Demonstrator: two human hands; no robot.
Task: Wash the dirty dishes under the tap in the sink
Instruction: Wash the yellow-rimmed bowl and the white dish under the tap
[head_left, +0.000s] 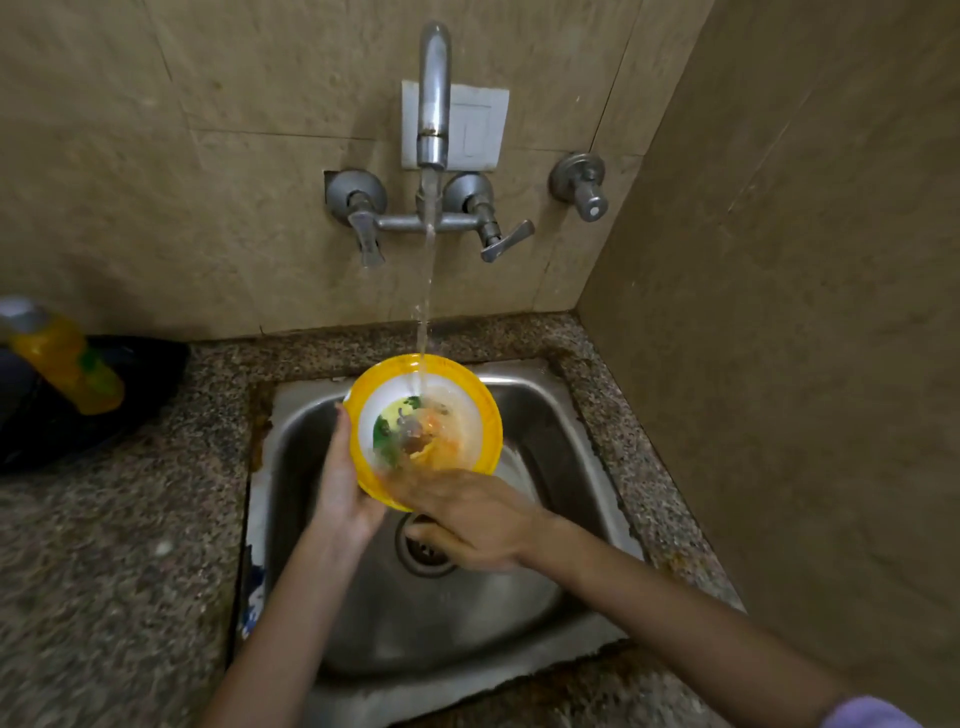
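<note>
The left hand (345, 480) gripped the yellow-rimmed plate (470, 395) by its edge over the sink (566, 415); the right hand (467, 514) lay spread and blurred on its face, under the tap (434, 98) stream. Risk — a wet rim slipping from 1 holding hand.

A speckled stone counter (130, 545) is holding a steel sink (561, 415). Left of the sink, a yellow bottle (67, 364) is lying on something black (140, 374).
</note>
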